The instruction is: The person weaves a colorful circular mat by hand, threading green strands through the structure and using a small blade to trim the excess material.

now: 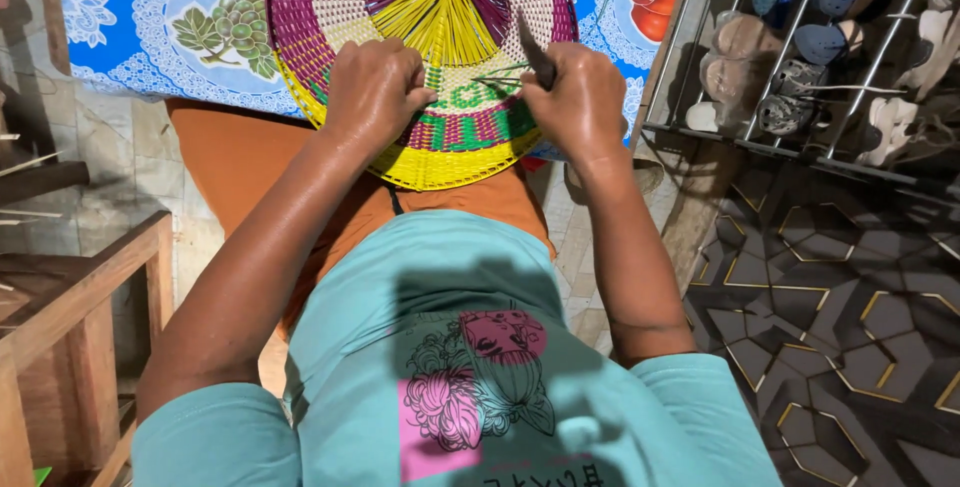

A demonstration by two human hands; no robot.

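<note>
A: Entry one, the woven fan [420, 7]. Where do you have it?

B: It rests on your lap, tilted up against the edge of the desk [130, 7], which is covered by a blue cloth with lace-pattern ovals and fruit prints. The fan is round, woven in cream with a purple rim band on top, a yellow rim below, and green and red blocks across the lower part. A sheaf of yellow and purple strips gathers at its upper centre.

A: Left hand [372, 87]?

B: Curled closed, knuckles up, pressing on the lower left of the fan's face. Fingers are folded under; you appear to pinch the weave, though the fingertips are hidden.

A: Right hand [578, 97]?

B: Closed round a dark narrow tool [534, 47] that stands up from your fist. Its tip end is hidden by your fingers. Thin green strands [500, 75] run between your two hands, just over the green lettering band. Whether the right hand also grips those strands, I cannot tell.

A: Surroundings, working outward?

B: Orange trousers [240, 157] under the fan, teal shirt [450, 277] with a pink and black flower print nearest the camera. To your left, a wooden bench [90, 287]. To your right, a metal shoe rack [800, 57] holding sandals and slippers, standing on a dark floor mat [850, 307] with gold hexagon lines. Pale tiles [120, 147] show beneath the desk.
</note>
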